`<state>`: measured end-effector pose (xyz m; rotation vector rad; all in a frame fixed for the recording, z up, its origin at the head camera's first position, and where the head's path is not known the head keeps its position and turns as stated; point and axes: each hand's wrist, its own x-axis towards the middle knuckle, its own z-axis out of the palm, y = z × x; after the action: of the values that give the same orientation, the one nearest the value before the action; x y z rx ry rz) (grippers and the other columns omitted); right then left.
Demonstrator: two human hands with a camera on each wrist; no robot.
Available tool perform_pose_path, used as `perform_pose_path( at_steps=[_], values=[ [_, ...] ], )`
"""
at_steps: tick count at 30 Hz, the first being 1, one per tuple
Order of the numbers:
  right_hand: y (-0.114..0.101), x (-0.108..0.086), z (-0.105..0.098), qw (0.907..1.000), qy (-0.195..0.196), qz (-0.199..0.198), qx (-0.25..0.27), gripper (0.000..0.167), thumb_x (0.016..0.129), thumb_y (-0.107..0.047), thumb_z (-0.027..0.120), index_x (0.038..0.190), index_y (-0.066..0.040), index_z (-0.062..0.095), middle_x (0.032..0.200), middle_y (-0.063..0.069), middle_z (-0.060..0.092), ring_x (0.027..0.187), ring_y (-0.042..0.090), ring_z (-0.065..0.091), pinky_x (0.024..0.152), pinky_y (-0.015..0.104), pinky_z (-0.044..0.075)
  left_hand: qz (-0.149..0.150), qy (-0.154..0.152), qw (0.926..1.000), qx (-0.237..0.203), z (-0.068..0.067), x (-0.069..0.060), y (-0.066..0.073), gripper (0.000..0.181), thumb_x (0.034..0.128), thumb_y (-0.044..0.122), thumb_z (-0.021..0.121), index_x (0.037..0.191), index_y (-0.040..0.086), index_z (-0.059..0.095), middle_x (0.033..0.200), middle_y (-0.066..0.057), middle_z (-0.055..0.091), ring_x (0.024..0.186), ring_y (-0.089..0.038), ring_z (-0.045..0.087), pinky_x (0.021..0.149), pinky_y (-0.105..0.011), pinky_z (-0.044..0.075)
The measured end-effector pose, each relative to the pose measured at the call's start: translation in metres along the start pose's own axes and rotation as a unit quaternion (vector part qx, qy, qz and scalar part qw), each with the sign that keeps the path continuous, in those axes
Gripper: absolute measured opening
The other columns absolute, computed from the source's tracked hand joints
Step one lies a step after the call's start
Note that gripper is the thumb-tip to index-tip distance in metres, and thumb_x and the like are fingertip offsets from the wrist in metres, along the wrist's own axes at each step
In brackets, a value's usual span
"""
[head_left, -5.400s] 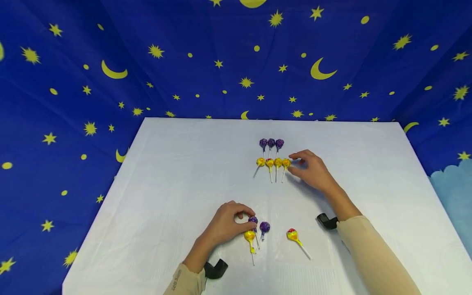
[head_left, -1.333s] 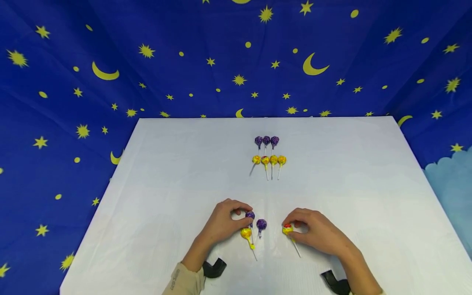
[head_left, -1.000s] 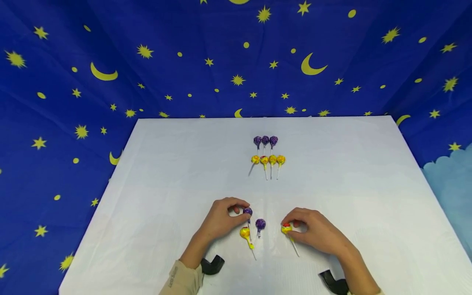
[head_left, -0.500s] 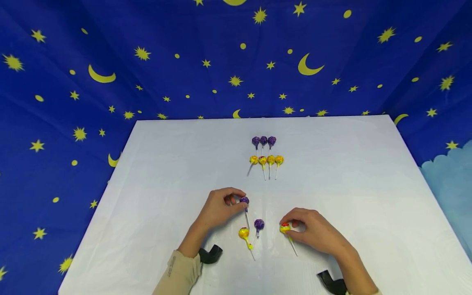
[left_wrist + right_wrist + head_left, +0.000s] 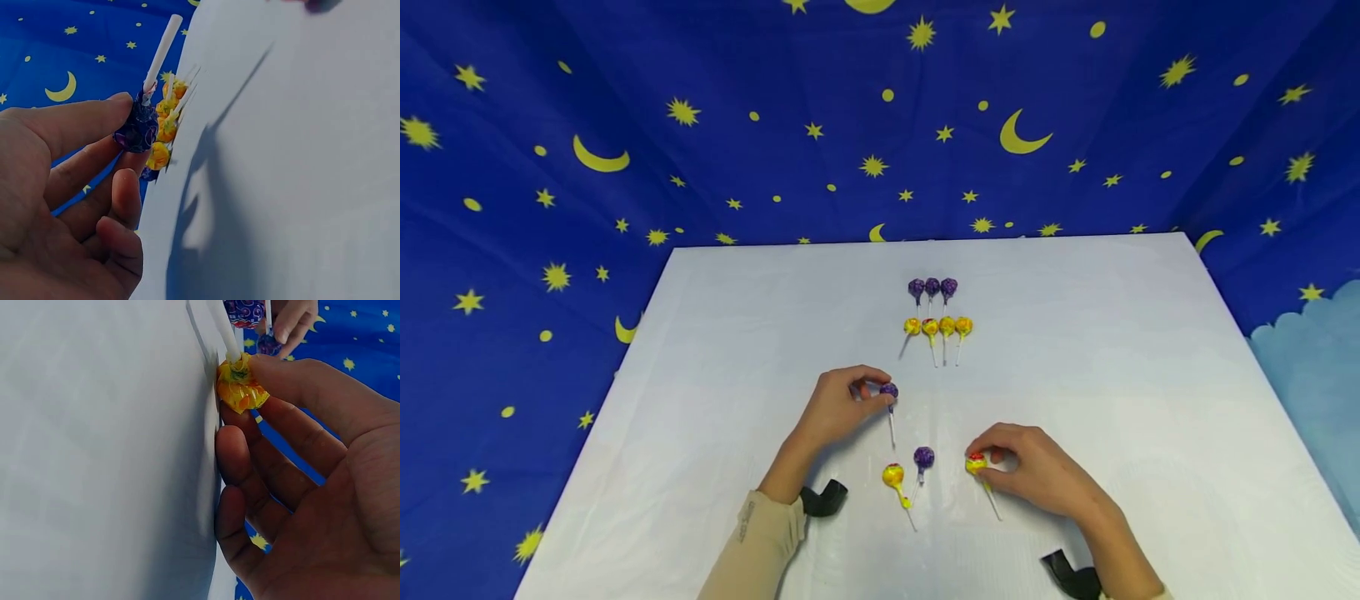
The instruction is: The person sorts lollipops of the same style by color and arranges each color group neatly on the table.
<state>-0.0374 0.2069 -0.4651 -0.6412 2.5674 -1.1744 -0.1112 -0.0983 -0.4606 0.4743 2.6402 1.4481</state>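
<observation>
A purple lollipop is held by its round top in the left hand. It is pinched between the thumb and the fingers, and its white stick is pointed back toward the person. In the left wrist view, its shadow can be seen on the white counter, apart from the stick. A yellow lollipop with a red top is held in the right hand. Its round part is clamped by the thumb and fingers there too. It cannot be told if that lollipop is touching the counter.

Between the two hands, nearer the person, two more can be seen lying down: a loose purple lollipop and, just beside it, a loose yellow lollipop. Their sticks are tipped toward each other. Farther back, two rows are seen. Three purple lollipops are placed side by side at the far side. Just in front of them, four yellow lollipops are lined up, and the stick of the one on the left end is slanted to the left.

A black piece is seen by the left wrist, beside a tan sleeve. Behind the counter, a blue cloth is covered with yellow stars and moons.
</observation>
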Motion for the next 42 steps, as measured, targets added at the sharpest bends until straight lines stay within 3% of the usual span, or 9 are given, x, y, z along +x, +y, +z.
perform_pose_path(
  at_steps=[19,33,42],
  values=[
    [0.000,-0.001,0.002,0.9999,0.010,-0.001,0.008,0.024,0.081,-0.017,0.079,0.101,-0.026,0.070,0.090,-0.016,0.063,0.078,0.008,0.056,0.072,0.027,0.046,-0.017,0.019,0.9994,0.021,-0.010,0.023,-0.005,0.021,0.0835,0.024,0.077,0.103,0.018,0.074,0.075,0.002,0.062,0.061,-0.017,0.051,0.052,-0.032,0.039],
    [-0.001,-0.001,0.003,0.9998,0.013,0.009,0.007,0.023,0.081,-0.019,0.079,0.101,-0.026,0.070,0.089,-0.017,0.062,0.078,0.006,0.056,0.072,0.026,0.046,-0.042,0.062,0.9970,0.017,-0.013,0.059,-0.009,0.021,0.0838,0.022,0.076,0.104,0.015,0.074,0.084,0.003,0.066,0.069,-0.016,0.054,0.058,-0.033,0.041],
    [-0.003,-0.002,0.003,0.9998,0.014,0.014,0.007,0.021,0.082,-0.018,0.077,0.100,-0.026,0.070,0.091,-0.018,0.062,0.078,0.007,0.057,0.072,0.027,0.046,-0.050,0.061,0.9966,0.025,-0.015,0.079,-0.013,0.024,0.0863,0.021,0.073,0.109,0.011,0.073,0.084,-0.001,0.066,0.067,-0.018,0.053,0.057,-0.033,0.041]
  ],
)
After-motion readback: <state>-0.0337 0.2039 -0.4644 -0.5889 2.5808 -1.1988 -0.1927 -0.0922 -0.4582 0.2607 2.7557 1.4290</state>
